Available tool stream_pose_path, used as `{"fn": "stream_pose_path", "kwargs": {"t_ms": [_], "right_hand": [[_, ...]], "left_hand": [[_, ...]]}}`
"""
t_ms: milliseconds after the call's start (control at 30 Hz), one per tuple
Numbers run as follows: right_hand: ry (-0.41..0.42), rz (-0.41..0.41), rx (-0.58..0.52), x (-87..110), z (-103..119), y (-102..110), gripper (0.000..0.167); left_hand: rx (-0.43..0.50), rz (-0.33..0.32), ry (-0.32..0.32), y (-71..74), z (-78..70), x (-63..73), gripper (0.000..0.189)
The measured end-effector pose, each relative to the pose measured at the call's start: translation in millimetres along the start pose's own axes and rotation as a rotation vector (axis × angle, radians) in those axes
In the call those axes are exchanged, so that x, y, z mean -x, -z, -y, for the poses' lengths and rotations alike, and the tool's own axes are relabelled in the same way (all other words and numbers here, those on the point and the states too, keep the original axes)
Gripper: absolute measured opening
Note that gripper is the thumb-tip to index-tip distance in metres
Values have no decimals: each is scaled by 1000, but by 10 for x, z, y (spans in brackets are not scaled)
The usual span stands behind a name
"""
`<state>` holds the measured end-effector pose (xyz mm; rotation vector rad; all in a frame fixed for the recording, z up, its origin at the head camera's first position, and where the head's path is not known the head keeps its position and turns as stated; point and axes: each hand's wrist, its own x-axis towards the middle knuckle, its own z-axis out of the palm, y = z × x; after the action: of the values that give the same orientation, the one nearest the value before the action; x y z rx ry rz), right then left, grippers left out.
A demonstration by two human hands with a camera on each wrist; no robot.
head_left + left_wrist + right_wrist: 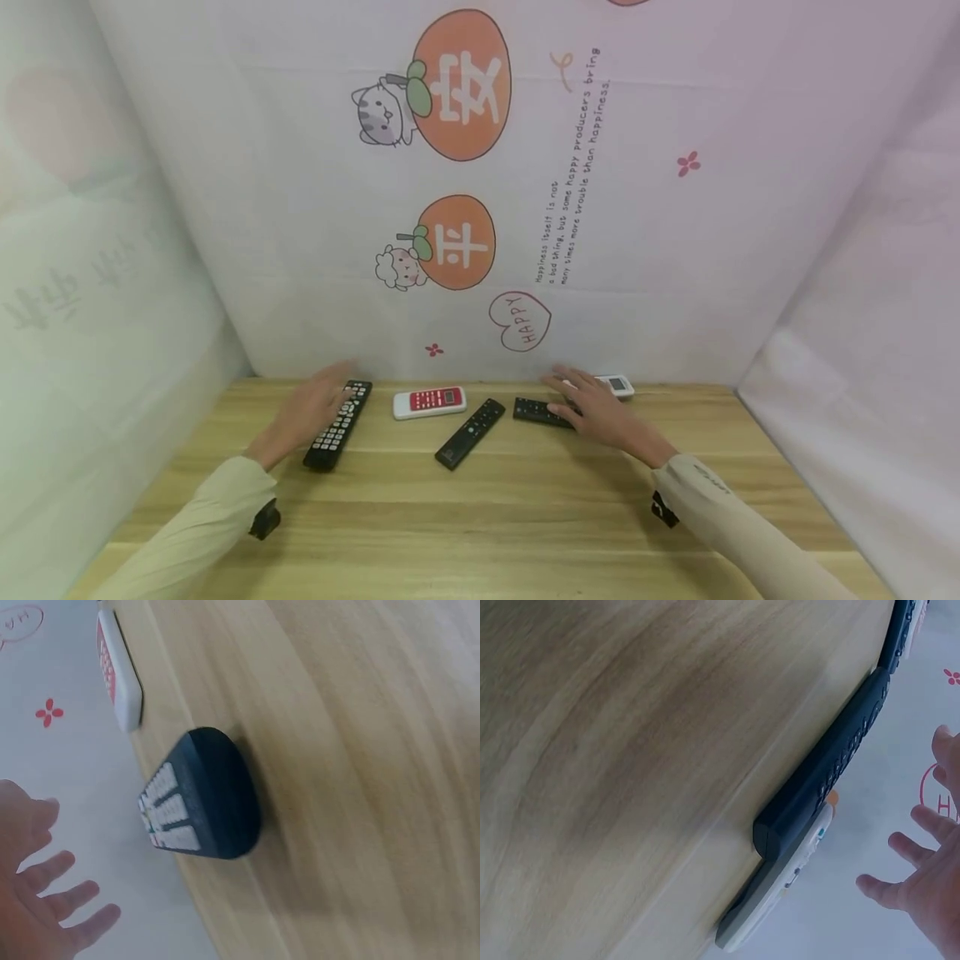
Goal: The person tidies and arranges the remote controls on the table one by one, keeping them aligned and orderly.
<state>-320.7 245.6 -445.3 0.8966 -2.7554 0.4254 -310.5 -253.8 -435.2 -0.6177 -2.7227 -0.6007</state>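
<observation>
Remote (pixel 335 433), long, overhung by left hand (pixel 309 410), fingers spread. Black remote (pixel 532 409), white remote (pixel 618 385): partly hidden beneath right hand (pixel 597 412), fingers likewise spread.

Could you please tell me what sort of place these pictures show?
Probably a small, makeshift indoor booth: white printed sheeting stands at the back and both sides of a pale wooden tabletop, where several remote controls lie.

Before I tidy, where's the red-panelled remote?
The red-panelled remote is left of centre in the head view, just right of the leftmost black remote.
</observation>
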Motion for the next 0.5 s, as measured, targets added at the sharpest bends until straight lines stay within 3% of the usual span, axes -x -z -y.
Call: {"fn": "stream_pose_path", "kwargs": {"t_ms": [300, 500], "right_hand": [[32, 60, -58, -29, 5, -60, 47], [26, 108, -40, -1, -25, -105, 42]], "left_hand": [[-48, 17, 91, -2, 182, 101, 45], [-62, 92, 182, -27, 201, 127, 52]]}}
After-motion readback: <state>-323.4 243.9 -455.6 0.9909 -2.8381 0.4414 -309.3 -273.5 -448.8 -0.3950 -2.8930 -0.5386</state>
